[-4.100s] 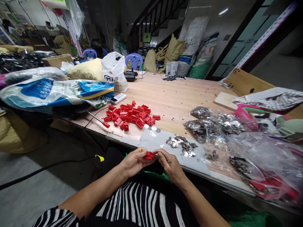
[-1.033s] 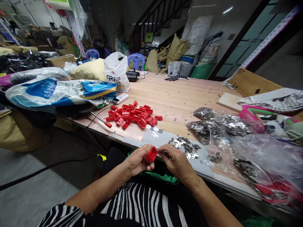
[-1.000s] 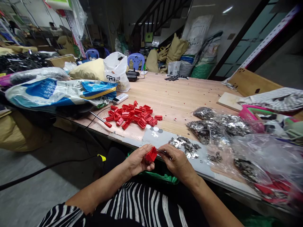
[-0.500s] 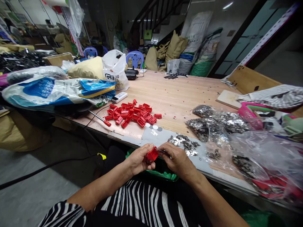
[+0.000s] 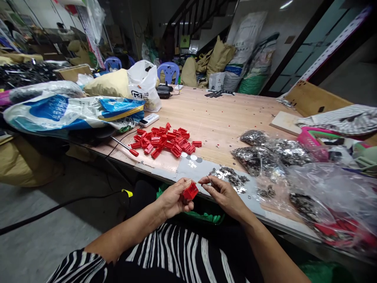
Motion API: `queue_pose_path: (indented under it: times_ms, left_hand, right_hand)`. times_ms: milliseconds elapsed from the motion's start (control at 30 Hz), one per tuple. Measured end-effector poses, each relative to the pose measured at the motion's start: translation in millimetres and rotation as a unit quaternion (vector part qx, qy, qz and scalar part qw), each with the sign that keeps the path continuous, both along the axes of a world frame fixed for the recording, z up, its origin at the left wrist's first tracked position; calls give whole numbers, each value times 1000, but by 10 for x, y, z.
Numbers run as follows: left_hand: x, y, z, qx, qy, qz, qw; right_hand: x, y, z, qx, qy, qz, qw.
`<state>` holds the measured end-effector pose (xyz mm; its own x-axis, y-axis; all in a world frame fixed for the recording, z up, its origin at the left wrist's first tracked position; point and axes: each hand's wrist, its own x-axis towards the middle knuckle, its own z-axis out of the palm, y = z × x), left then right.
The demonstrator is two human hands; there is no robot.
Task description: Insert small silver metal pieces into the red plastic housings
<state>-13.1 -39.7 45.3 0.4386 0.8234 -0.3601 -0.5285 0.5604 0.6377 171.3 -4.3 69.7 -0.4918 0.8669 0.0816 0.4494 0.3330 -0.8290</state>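
Wooden table fills the middle; a blue-and-white sack lies along its left side, clear bags of metal pieces towards its right. Heap of red housings on the wood, and nearer the person a grey sheet bearing a scatter of loose metal pieces. Left hand, in front of the table edge, holds one red part between thumb and curled fingers, its hollow side partly in view. Right hand just beside it, thumb and index tips drawn narrowly together; a thin dark sliver shows near them, but cannot tell whether it is gripped. Step in hand, as I judge it: close fingertip work at the red part's open side. Next move would seem to call for a steady left hold and a finely aimed right fingertip. Hard to make out: the small bright spot inside the red part; its underside is hidden by the left fingers. Green bag below, mostly hidden in shadow.
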Motion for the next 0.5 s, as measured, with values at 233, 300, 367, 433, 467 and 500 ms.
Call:
queue_pose_path:
  times_ms: [233, 300, 367, 433, 467, 500]
  left_hand:
    - [26, -3, 3, 18, 19, -7, 1000]
    - [27, -1, -6, 19, 22, -11, 1000]
    - [29, 5, -13, 23, 25, -13, 999]
    - [34, 14, -14, 27, 28, -14, 999]
    - [38, 19, -12, 28, 30, -14, 999]
    - [41, 25, -10, 28, 33, -14, 999]
  right_hand:
    - [-59, 26, -125, -87, 72, 1, 994]
    - [-68, 36, -137, -115, 91, 10, 989]
    - [-63, 46, -146, -145, 107, 17, 984]
    - [-51, 54, -155, -179, 119, 23, 976]
    - [-44, 58, -159, -194, 123, 24, 973]
    - [-39, 61, -162, -203, 126, 23, 971]
